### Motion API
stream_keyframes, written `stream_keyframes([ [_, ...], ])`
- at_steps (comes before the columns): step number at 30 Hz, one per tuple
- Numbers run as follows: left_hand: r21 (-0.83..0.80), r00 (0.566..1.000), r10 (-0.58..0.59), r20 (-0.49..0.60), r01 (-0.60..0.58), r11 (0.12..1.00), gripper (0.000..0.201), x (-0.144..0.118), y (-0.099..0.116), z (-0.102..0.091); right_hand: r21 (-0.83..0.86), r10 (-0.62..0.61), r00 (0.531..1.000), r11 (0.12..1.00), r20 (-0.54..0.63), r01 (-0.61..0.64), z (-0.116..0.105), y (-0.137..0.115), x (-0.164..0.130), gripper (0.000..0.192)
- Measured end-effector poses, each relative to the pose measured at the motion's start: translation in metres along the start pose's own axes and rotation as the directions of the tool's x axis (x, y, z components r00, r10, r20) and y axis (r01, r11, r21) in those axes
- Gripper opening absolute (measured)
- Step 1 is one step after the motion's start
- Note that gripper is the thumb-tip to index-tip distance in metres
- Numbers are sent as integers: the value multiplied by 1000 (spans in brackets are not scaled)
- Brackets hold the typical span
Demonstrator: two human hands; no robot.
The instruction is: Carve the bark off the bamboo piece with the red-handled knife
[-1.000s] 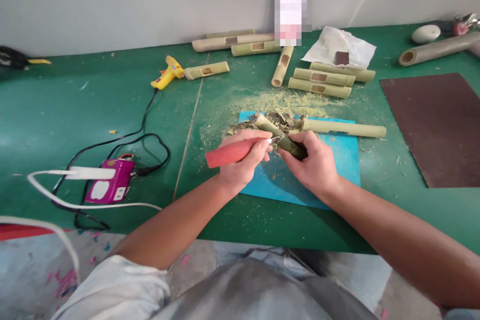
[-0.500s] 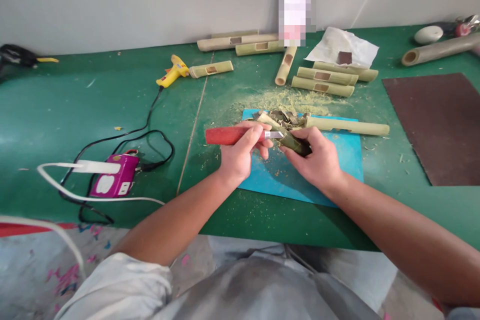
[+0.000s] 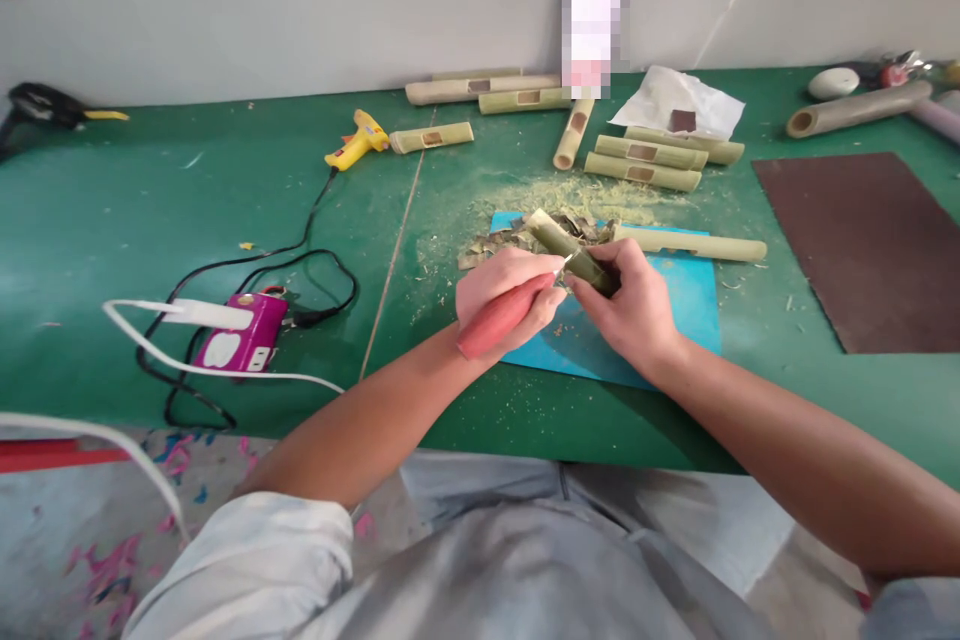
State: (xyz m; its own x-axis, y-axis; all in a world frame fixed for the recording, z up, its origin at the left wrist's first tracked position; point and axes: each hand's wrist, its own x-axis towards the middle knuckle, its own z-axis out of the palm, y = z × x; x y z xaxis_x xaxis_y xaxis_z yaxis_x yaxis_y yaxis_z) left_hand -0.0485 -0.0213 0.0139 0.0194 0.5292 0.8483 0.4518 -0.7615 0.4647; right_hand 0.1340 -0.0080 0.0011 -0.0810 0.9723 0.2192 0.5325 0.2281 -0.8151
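"Grip?"
"Left hand (image 3: 487, 280) closed round a red-handled, silver-tipped knife (image 3: 501, 320); right hand (image 3: 636, 308) gripping a green cylindrical bamboo tube (image 3: 553, 235)"
"Where's it held?"
"Slanting over a flat blue sheet (image 3: 684, 315), near side"

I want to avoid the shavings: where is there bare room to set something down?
Widest: the green table left of the yellow glue gun, behind the purple power block. Smaller: between the brown sheet and right forearm. Crowded: the blue mat, and around the bamboo tubes behind.
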Motion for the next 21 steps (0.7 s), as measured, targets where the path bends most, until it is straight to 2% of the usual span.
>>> stream_keyframes([
  [3,41,1000,7,-9,-7,999,17,1,0,-3,13,62,998,998,15,-63,-1,2,2,28],
  [7,128,995,-27,91,15,992,29,2,-3,-1,58,58,998,997,19,-59,-1,2,2,29],
  [10,83,991,-17,133,6,997,23,2,-6,3,115,64,998,991,26,-66,0,0,1,29],
  [14,4,991,21,129,-22,1000,14,2,-8,7,150,77,996,985,44,-83,2,2,1,29],
  [21,51,991,-31,130,25,998,14,-1,-5,6,150,103,994,983,40,-108,2,2,1,29],
])
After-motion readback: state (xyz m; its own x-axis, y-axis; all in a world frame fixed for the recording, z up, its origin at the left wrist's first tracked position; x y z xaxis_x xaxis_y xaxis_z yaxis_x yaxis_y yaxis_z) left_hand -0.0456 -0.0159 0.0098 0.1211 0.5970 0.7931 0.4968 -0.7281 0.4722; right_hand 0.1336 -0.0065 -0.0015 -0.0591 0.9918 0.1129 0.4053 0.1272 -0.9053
